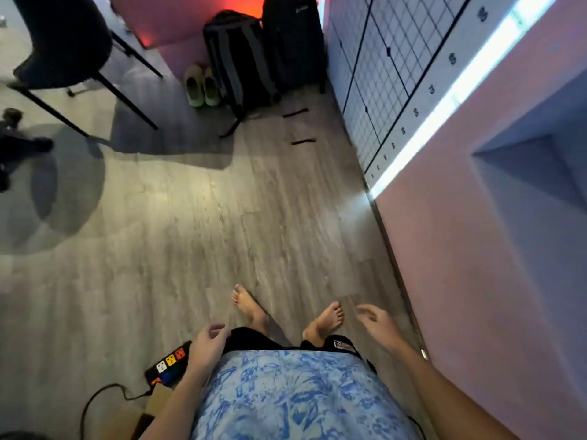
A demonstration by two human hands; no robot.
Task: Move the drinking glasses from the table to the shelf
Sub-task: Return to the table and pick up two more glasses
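No drinking glass shows in the head view, and neither the table top nor a shelf with glasses is visible. My left hand (208, 342) hangs by my hip with its fingers loosely curled and nothing in it. On the other side, my right hand (378, 325) is held out low near the pink wall, fingers apart and empty. I look down at my bare feet (251, 304) on the grey wood floor (190, 233).
A black power strip (166, 363) with its cable and a cardboard box (158, 398) lie by my left leg. A dark chair (60, 39) stands far left. Backpacks (238, 55) and slippers (201, 85) sit against the far wall. A pink wall (476, 265) with a recess (536, 169) runs along the right.
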